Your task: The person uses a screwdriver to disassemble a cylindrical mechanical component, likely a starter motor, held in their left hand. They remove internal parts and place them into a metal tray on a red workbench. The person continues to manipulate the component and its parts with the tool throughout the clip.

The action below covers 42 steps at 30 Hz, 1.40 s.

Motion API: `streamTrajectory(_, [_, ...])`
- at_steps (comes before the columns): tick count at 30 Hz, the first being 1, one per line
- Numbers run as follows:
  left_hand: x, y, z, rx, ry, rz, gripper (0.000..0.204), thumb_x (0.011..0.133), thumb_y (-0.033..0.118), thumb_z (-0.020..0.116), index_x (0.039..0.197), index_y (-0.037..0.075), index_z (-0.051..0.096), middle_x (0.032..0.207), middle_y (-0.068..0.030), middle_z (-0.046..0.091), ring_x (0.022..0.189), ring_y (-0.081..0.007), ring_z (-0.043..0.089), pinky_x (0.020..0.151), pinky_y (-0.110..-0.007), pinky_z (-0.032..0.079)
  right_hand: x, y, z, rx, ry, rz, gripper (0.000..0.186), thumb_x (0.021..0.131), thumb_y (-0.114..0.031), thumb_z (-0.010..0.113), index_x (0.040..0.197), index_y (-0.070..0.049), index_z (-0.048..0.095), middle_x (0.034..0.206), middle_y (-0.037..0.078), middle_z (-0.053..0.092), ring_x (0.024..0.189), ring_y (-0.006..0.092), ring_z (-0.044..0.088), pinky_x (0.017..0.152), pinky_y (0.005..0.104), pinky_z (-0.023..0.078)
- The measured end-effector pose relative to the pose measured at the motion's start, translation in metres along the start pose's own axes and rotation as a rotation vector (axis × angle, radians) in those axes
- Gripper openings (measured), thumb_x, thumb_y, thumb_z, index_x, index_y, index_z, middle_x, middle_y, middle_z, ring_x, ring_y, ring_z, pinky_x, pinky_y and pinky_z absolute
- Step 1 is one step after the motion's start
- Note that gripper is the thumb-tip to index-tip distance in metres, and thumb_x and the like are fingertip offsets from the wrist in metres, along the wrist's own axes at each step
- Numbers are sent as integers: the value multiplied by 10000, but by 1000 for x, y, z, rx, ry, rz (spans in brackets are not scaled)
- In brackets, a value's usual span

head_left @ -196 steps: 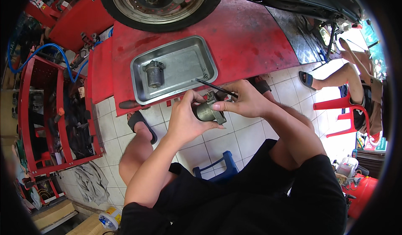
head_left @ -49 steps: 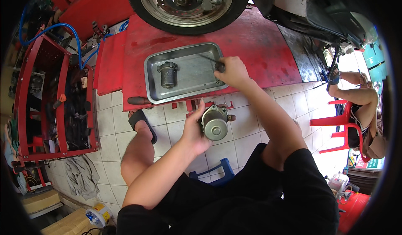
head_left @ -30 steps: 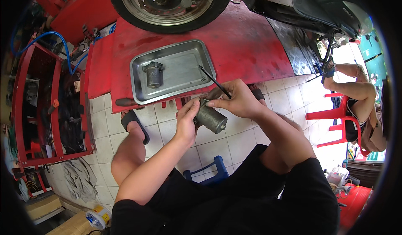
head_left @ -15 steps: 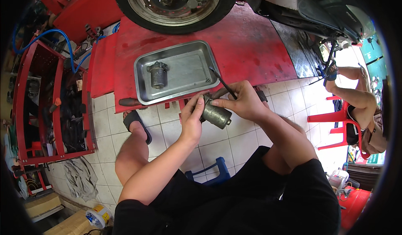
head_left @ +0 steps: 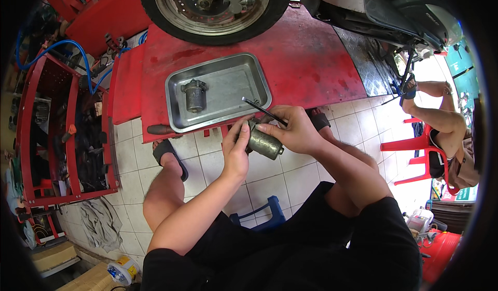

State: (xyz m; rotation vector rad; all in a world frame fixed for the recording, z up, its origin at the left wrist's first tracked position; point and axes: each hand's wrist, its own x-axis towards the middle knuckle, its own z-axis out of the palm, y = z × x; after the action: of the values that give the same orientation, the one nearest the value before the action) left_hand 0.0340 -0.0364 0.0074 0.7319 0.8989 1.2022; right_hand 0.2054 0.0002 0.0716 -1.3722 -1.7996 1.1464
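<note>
A worn metal starter motor (head_left: 265,146), a small cylinder with a stub at its lower end, hangs tilted between my hands just off the tray's near edge. My left hand (head_left: 236,148) is closed on its left end, thumb along the top. In my right hand (head_left: 296,130) a slim dark rod-like tool (head_left: 263,110) is gripped, its pale tip pointing up and left over the tray. The right thumb also presses on the motor's casing. A second starter motor (head_left: 195,96) stands in the left part of the shallow metal tray (head_left: 173,117). Small dark parts (head_left: 256,102) lie in the tray's right corner.
The tray sits on a red lift platform (head_left: 306,78), below a motorcycle's front wheel (head_left: 207,38). A red tool cart (head_left: 67,135) stands left. Between my legs is a blue stool (head_left: 270,216). Another person's legs (head_left: 441,109) and a red chair (head_left: 410,147) are right.
The slim tool has swung left and lower over the tray, its tip now further from my right hand's side. The held motor has shifted slightly left. My left hand stays almost in place.
</note>
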Motion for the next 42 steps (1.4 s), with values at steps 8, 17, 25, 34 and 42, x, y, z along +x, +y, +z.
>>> streamTrajectory(8, [-3,9,7,-161,57,-171,429,1048,364,485,1334,54,564,1212,-65,623,1103,-175,602,952,-354,483,1,-4,-3,-70,2,-20,349,841,-254,781,1023,39,723,828,197,716,742,259,711,691,367,534])
streamTrajectory(17, [-4,6,4,-165,111,-269,378,1037,378,488,1270,96,584,1223,-50,621,1109,-172,597,938,-377,484,4,3,2,-85,9,-12,341,841,-266,749,968,49,718,761,220,678,672,277,678,650,369,516])
streamTrajectory(25, [6,7,2,-499,85,-471,324,984,350,586,1129,60,599,1039,-92,672,968,-223,677,868,-377,574,8,-1,-10,252,61,69,328,966,-268,636,962,55,691,747,132,652,688,219,630,689,356,504])
streamTrajectory(34, [8,18,3,-663,139,-545,286,944,307,668,1088,69,602,988,-86,688,871,-217,697,763,-346,602,-8,-32,-30,-126,324,-541,80,865,4,702,938,33,686,857,147,702,736,273,706,674,319,547])
streamTrajectory(42, [5,20,4,-647,153,-568,298,940,341,665,1098,92,620,961,-64,695,835,-210,692,720,-347,588,-21,-31,-22,31,445,-718,170,773,146,666,895,28,680,866,128,730,773,255,742,679,311,593])
